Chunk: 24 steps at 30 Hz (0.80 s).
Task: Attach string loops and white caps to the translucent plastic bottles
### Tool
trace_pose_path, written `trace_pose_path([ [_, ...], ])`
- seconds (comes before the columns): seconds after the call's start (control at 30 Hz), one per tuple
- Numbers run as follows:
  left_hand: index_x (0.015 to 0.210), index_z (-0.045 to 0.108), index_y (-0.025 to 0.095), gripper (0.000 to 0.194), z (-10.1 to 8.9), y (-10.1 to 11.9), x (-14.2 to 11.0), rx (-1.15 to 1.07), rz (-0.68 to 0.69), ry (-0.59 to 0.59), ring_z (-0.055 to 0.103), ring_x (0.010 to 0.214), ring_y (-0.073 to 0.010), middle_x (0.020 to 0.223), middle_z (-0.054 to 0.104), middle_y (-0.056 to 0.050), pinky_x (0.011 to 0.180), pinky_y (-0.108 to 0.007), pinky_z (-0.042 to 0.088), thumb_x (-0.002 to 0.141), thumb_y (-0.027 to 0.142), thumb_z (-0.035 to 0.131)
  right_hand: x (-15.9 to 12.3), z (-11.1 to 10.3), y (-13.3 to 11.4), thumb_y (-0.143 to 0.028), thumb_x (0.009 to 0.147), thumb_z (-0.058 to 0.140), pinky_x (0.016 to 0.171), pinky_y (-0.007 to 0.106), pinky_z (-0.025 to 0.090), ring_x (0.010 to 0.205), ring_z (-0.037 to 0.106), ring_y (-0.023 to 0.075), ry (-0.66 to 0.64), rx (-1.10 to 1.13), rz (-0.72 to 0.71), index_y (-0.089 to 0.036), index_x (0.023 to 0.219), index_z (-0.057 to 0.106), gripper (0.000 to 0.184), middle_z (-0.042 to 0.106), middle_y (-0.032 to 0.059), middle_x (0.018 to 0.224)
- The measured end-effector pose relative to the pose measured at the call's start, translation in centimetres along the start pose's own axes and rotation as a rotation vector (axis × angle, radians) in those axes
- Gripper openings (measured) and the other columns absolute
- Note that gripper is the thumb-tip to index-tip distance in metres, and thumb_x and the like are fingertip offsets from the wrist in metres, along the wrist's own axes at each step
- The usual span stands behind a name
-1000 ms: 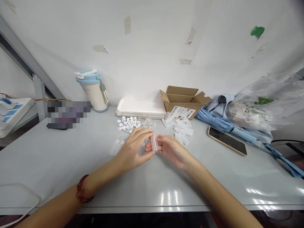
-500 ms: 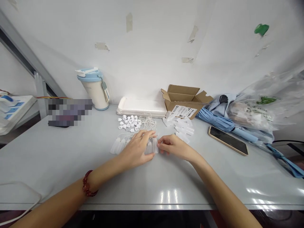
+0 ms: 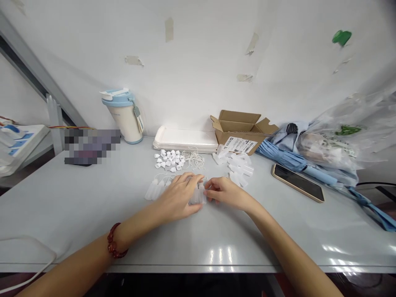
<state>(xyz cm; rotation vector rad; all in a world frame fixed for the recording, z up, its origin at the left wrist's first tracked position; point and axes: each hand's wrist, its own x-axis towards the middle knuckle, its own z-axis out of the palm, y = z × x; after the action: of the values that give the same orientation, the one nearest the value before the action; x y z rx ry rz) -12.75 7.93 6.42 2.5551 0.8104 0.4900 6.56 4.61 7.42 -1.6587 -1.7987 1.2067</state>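
Observation:
A row of small translucent bottles (image 3: pixel 153 189), some with white cord loops at their tops, lies side by side on the table. Over the right part of this row lies my left hand (image 3: pixel 179 196), its thumb at the bottles' near ends and its fingers at the far ends, closed around them. My right hand (image 3: pixel 224 192) has bent fingers, thumb and forefinger slightly apart, with the tips against the side of the rightmost bottle (image 3: pixel 202 194). Several bottles in the middle are hidden under my left hand.
White caps (image 3: pixel 169 160) and a tangle of white cords (image 3: pixel 194 159) lie behind the row. More loose translucent bottles (image 3: pixel 238 165) lie right, before an open carton (image 3: pixel 239 138). White trays (image 3: pixel 185 138), a tumbler (image 3: pixel 123 117), a phone (image 3: pixel 298 182) and a folded umbrella (image 3: pixel 284 157) surround them.
My left hand's fingers have come down and closer over the bottles. The right fingertips stay at the row's end, nearly unmoved. The view has shifted slightly.

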Motion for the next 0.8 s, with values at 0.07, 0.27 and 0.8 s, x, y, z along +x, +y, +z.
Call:
trace_pose_path([
  [0.07, 0.124, 0.042, 0.016, 0.061, -0.2, -0.2, -0.1, 0.054, -0.005, -0.008, 0.042, 0.12, -0.0311, 0.122, 0.053, -0.015, 0.093, -0.045, 0.04, 0.072, 0.031, 0.068, -0.1, -0.1, -0.1, -0.03, 0.078, 0.058, 0.054, 0.026, 0.043, 0.053, 0.056, 0.0124, -0.007, -0.011, 0.007, -0.015, 0.091, 0.06, 0.02, 0.06, -0.002, 0.063],
  [0.27, 0.129, 0.037, 0.015, 0.074, -0.2, -1.3, -0.4, 0.201, 0.049, 0.031, 0.04, 0.122, -0.0335, 0.124, 0.053, -0.016, 0.094, -0.044, 0.038, 0.071, 0.048, 0.071, -0.5, -0.1, -0.5, -0.029, 0.064, 0.076, 0.059, 0.028, 0.044, 0.067, 0.059, 0.0168, -0.051, -0.061, 0.023, -0.012, 0.12, 0.05, 0.064, 0.065, 0.0018, 0.075],
  [0.8, 0.128, 0.04, 0.015, 0.077, -0.1, -1.9, -0.4, 0.305, 0.062, 0.019, 0.039, 0.123, -0.0343, 0.125, 0.053, -0.015, 0.096, -0.044, 0.035, 0.075, 0.069, 0.051, -0.7, 0.7, -0.8, -0.025, 0.07, 0.07, 0.06, 0.024, 0.041, 0.066, 0.054, 0.0144, -0.043, -0.156, -0.065, -0.019, 0.138, 0.03, 0.079, 0.06, -0.0014, 0.076],
])
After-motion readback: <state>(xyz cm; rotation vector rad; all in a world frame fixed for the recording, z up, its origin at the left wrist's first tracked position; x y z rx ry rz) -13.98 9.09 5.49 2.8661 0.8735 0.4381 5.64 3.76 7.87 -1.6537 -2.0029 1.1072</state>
